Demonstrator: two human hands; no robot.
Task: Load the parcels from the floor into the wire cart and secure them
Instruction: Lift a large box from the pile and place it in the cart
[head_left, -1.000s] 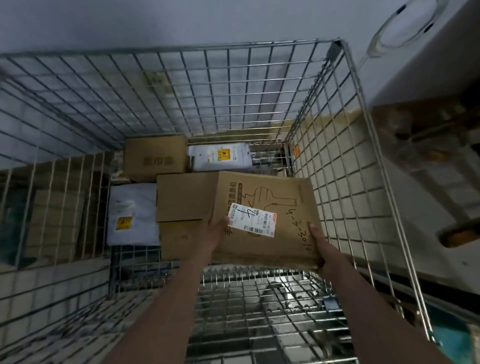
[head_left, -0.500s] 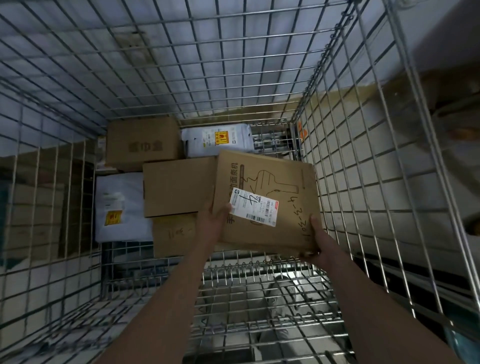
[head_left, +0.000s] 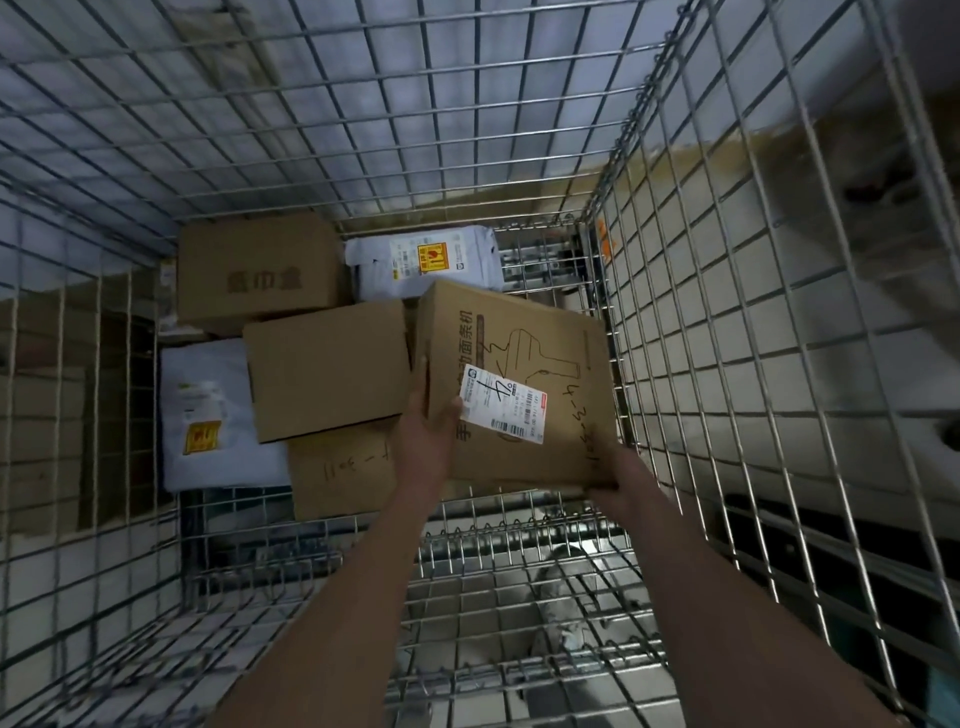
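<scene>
Progress | we counted five parcels in wire cart | both hands clasped printed box against cart's right wall | securing pending

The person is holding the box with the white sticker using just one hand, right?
Not quite. In the head view both hands hold the box with the white sticker: the left hand grips its left edge, the right hand its near right corner.

Crowding the far left of the wire cart: stacked brown boxes and grey mailers. Leaving bare mesh floor free along the near side. Hemming everything in: tall mesh walls all round.
</scene>
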